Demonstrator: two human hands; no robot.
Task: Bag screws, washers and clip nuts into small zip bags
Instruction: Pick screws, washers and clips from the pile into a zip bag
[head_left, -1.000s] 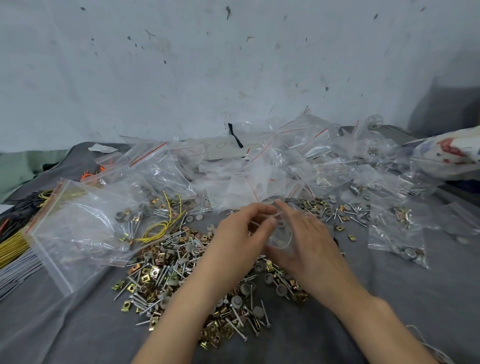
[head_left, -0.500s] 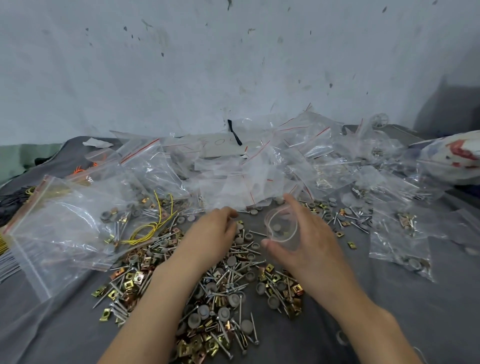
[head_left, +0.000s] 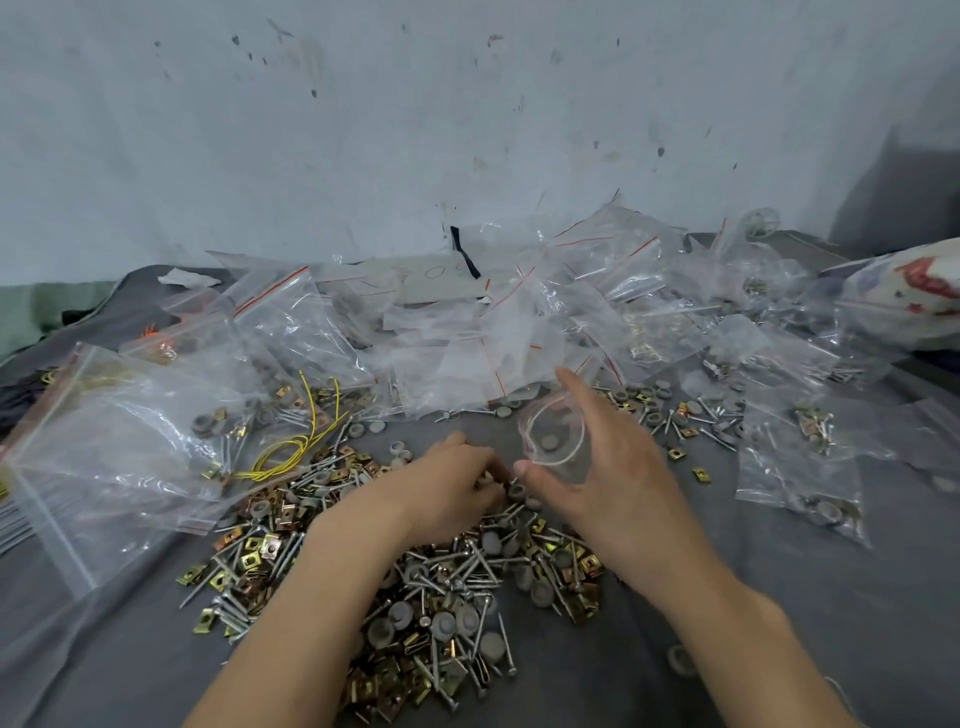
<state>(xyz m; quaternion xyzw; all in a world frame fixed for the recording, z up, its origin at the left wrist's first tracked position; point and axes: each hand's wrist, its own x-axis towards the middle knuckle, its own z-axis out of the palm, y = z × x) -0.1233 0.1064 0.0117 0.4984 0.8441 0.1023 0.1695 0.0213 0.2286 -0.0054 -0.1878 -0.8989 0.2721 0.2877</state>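
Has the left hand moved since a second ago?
Yes. The left hand has left the mouth of the small zip bag and dropped leftward onto the hardware pile, nearer the yellow wire.

The small clear plastic zip bag is thin and glossy, like the crinkled clear plastic bags with red seal strips. Loose on the matt grey cloth lie shiny silver metal screws, brass-yellow metal clip nuts and dull grey round washers.

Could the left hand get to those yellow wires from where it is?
Probably yes: the yellow wires lie uncovered just to the left of the left hand, with only loose screws between them.
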